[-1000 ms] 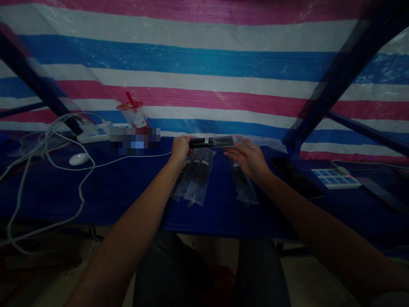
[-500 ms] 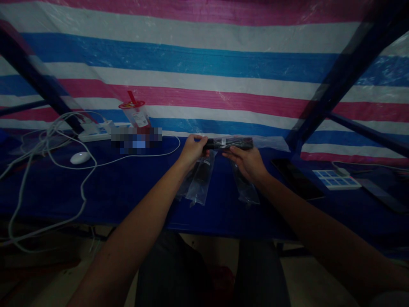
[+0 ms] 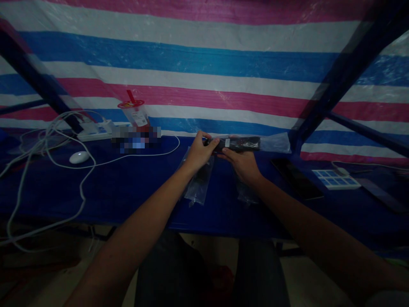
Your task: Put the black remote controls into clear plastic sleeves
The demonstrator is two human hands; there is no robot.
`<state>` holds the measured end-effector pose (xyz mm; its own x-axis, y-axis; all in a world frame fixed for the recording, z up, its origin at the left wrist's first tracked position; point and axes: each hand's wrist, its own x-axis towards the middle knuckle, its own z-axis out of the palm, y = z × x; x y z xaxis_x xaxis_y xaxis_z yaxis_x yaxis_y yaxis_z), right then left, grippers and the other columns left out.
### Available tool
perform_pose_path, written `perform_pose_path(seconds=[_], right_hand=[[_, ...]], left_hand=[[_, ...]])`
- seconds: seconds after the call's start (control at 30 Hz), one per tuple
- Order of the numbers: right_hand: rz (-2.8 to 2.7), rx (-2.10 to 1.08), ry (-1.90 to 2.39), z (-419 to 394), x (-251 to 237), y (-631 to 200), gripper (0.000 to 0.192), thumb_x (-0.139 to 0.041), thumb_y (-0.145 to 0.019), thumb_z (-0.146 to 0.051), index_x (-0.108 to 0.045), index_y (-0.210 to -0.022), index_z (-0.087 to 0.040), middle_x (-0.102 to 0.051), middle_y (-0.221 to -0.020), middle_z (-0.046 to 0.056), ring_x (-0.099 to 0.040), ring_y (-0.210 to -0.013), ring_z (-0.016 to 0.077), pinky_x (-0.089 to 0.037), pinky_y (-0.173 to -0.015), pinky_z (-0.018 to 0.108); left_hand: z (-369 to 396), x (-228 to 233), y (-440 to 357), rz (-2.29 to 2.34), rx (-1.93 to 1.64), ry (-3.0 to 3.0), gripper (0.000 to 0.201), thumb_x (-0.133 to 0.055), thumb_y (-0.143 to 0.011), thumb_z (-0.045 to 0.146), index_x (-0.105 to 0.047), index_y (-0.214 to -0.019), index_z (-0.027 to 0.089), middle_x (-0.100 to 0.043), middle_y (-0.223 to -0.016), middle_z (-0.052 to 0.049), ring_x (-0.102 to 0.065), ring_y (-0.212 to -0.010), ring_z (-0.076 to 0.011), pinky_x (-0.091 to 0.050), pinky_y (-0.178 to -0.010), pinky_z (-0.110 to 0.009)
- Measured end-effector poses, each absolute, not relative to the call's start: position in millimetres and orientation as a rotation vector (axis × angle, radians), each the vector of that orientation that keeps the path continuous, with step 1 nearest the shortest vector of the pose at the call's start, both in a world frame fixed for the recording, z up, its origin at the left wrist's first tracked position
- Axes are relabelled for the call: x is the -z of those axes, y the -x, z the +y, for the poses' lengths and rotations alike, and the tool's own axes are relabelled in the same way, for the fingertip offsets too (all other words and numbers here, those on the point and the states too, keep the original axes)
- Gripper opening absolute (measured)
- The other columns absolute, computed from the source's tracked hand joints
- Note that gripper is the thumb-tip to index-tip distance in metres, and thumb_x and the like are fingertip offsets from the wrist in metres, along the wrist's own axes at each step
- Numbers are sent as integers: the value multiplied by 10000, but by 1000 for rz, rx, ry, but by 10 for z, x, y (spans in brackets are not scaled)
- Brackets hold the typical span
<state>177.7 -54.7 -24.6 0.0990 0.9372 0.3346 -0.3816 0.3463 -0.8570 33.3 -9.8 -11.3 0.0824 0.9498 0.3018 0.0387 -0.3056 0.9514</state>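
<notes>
My left hand [image 3: 200, 152] grips the left end of a long black object [image 3: 244, 143], its fingers and thumb closed around it. The object lies sideways in a clear plastic bag [image 3: 277, 143], whose loose end stretches to the right. A small white label shows on its front. My right hand [image 3: 243, 165] holds the same object from below, near its middle, with the thumb on the front. Beneath my left wrist, another bagged dark object [image 3: 200, 185] rests on the blue table [image 3: 220, 213]. One more clear bag [image 3: 246, 194] lies partly hidden under my right hand.
On the left are tangled white cables [image 3: 84, 183], a white mouse [image 3: 79, 157], a power strip [image 3: 96, 134] and a red-lidded cup [image 3: 136, 113]. A black tablet-like slab [image 3: 297, 179] and a white gridded box [image 3: 336, 179] lie right. Striped sheeting [image 3: 204, 64] hangs behind.
My left hand has shifted right, closer to my right hand. The black object has moved slightly right, and less of its left end shows beyond my fingers.
</notes>
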Motion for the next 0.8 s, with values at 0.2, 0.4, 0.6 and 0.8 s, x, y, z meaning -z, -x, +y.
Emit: perform_pose_path(seconds=[0.2,0.4,0.6,0.8], right_hand=[[-1051,-1109,726,-546,266,-1786,480,-850,-692,-252,-664,-1134,-243,-723,-1103,34,-703,-1012,227,-630,-860,393],[-889,-1176,694,-571,174,-1806,386,-873,-651,-217,-677,-983,-205,-722,-976,16,-697,-945,208,-636,-822,384],[-737,-1233,675,-512,159,-1937,185,-799,-734,-143,-674,-863,-188,-728,-961,35,-703,-947,198,-628,-842,354],[-550,-1331,697,-393,218,-2093,74,-672,-856,-119,-639,-843,-184,-711,-919,49,-706,-918,175,-603,-923,341]], left_hand=[[-58,47,-279,989,-1329,-1253,175,-712,-805,235,-567,-748,155,-603,-732,-16,-614,-668,-141,-539,-673,-299],[30,58,-163,1190,-1354,-1271,192,-765,-718,222,-611,-629,149,-572,-597,13,-523,-577,-116,-409,-592,-243],[81,32,-89,1332,-1511,-1269,170,-730,-730,187,-624,-606,141,-621,-596,-1,-556,-597,-120,-409,-634,-249],[-13,-97,-140,1188,-1462,-1097,189,-529,-855,130,-546,-670,167,-703,-653,-55,-677,-689,-170,-492,-727,-292]])
